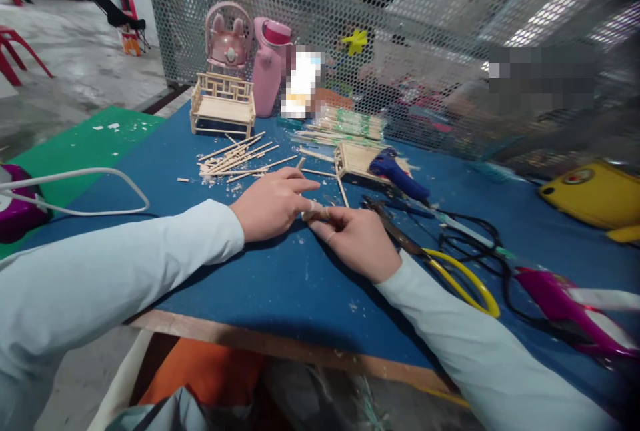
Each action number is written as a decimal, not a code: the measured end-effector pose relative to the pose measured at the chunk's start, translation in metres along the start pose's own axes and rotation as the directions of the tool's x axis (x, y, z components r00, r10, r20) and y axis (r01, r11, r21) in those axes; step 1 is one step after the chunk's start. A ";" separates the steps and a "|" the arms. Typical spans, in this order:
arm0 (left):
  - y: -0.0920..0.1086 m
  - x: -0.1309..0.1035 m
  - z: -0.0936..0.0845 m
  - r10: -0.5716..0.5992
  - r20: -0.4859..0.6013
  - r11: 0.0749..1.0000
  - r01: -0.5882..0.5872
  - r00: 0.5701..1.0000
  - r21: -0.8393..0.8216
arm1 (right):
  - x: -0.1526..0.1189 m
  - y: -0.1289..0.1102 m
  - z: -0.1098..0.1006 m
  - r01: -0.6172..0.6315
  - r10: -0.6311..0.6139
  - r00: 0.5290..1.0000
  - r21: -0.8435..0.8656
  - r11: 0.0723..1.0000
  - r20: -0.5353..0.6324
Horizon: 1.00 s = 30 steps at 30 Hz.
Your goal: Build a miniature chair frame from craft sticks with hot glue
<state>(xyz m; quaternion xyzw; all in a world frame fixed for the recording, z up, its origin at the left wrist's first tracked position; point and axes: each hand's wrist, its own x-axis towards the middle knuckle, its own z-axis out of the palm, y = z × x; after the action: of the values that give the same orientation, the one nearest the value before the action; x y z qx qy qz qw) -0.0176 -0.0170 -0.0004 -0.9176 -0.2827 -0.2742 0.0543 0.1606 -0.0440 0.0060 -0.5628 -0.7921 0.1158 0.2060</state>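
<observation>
My left hand and my right hand meet above the blue table, fingertips pinched together. Whatever small piece lies between them is mostly covered by the fingers. Pale wraps show on some fingertips. Just behind my left hand lies a loose pile of thin wooden sticks. A small frame made of sticks rests beyond my right hand, with a blue glue gun lying against it. Beside my right wrist is a yellow-handled cutting tool, partly hidden by the sleeve.
A miniature stick-built bench stands at the back left by a pink bottle. Bundled sticks lie before the perforated metal screen. Black cables and a purple device occupy the right; a yellow pouch lies farther back.
</observation>
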 end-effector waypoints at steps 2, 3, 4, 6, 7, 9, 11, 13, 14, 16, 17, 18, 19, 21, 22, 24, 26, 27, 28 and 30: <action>0.000 0.000 -0.001 0.002 0.009 1.000 -0.002 1.000 0.002 | 0.000 0.000 0.000 -0.019 0.019 1.000 0.002 1.000 -0.005; 0.000 0.001 -0.001 0.000 0.011 1.000 0.000 1.000 0.003 | 0.000 0.000 0.000 -0.027 0.027 1.000 0.005 1.000 -0.009; 0.000 0.001 -0.001 -0.003 0.012 1.000 0.003 1.000 0.003 | 0.000 0.000 0.000 -0.034 0.035 0.999 0.013 0.999 -0.015; 0.000 0.000 -0.001 -0.006 0.012 1.000 0.006 1.000 0.002 | -0.001 -0.002 0.000 -0.045 0.047 0.998 0.044 0.998 -0.034; 0.000 0.000 -0.001 -0.006 0.011 1.000 0.006 1.000 0.001 | -0.001 -0.003 0.000 -0.049 0.052 0.998 0.064 0.997 -0.046; 0.000 0.000 0.000 -0.010 0.005 1.000 0.010 1.000 -0.006 | -0.001 -0.004 0.001 -0.051 0.057 0.996 0.097 0.994 -0.062; 0.000 -0.001 0.001 -0.018 -0.004 1.000 0.018 1.000 -0.021 | -0.001 -0.004 0.002 -0.043 0.050 0.997 0.101 0.994 -0.066; 0.000 -0.001 0.001 -0.023 -0.007 0.999 0.023 1.000 -0.042 | 0.000 -0.004 0.003 -0.027 0.032 0.997 0.070 0.997 -0.074; 0.000 -0.001 0.001 -0.023 -0.007 0.998 0.022 1.000 -0.059 | 0.001 -0.003 0.004 -0.017 0.021 0.997 0.051 0.999 -0.078; 0.002 -0.001 0.000 -0.046 -0.010 0.991 0.044 0.999 -0.124 | 0.001 -0.003 0.004 0.005 -0.002 0.997 0.039 0.999 -0.081; 0.002 -0.001 0.000 -0.089 -0.015 0.981 0.085 0.996 -0.173 | 0.001 -0.002 0.004 0.012 -0.009 0.997 0.049 0.999 -0.075; 0.003 -0.001 0.000 -0.151 -0.014 0.963 0.143 0.988 -0.229 | 0.001 -0.002 0.004 0.015 -0.011 0.998 0.067 0.998 -0.065; 0.003 -0.001 0.001 -0.221 -0.004 0.933 0.211 0.975 -0.290 | 0.001 -0.002 0.004 0.015 -0.010 0.998 0.086 0.996 -0.056; 0.003 -0.002 0.002 -0.338 0.047 0.854 0.327 0.940 -0.405 | 0.001 -0.002 0.005 0.008 -0.003 0.999 0.105 0.994 -0.049; 0.003 -0.003 0.003 -0.363 0.080 0.817 0.359 0.928 -0.452 | 0.001 -0.002 0.005 0.005 0.000 0.999 0.104 0.995 -0.048; 0.003 -0.003 0.004 -0.364 0.135 0.771 0.379 0.922 -0.512 | 0.000 -0.001 0.006 0.007 -0.003 0.999 0.094 0.996 -0.048; 0.004 -0.004 0.004 -0.353 0.166 0.757 0.385 0.921 -0.527 | 0.000 -0.001 0.006 0.011 -0.007 0.999 0.085 0.996 -0.048; 0.004 -0.004 0.004 -0.349 0.174 0.759 0.386 0.921 -0.524 | 0.000 -0.001 0.006 0.015 -0.011 0.999 0.082 0.997 -0.051; 0.005 -0.004 0.004 -0.346 0.176 0.762 0.385 0.922 -0.520 | 0.000 -0.001 0.006 0.018 -0.014 0.998 0.080 0.997 -0.054; 0.006 -0.004 0.004 -0.345 0.173 0.768 0.383 0.923 -0.512 | 0.000 -0.001 0.005 0.024 -0.020 0.998 0.075 0.997 -0.054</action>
<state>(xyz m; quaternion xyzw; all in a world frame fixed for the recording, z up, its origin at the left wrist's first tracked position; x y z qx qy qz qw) -0.0149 -0.0226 -0.0054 -0.8321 -0.3686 -0.3158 -0.2685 0.1574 -0.0438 0.0016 -0.5487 -0.7875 0.1286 0.2495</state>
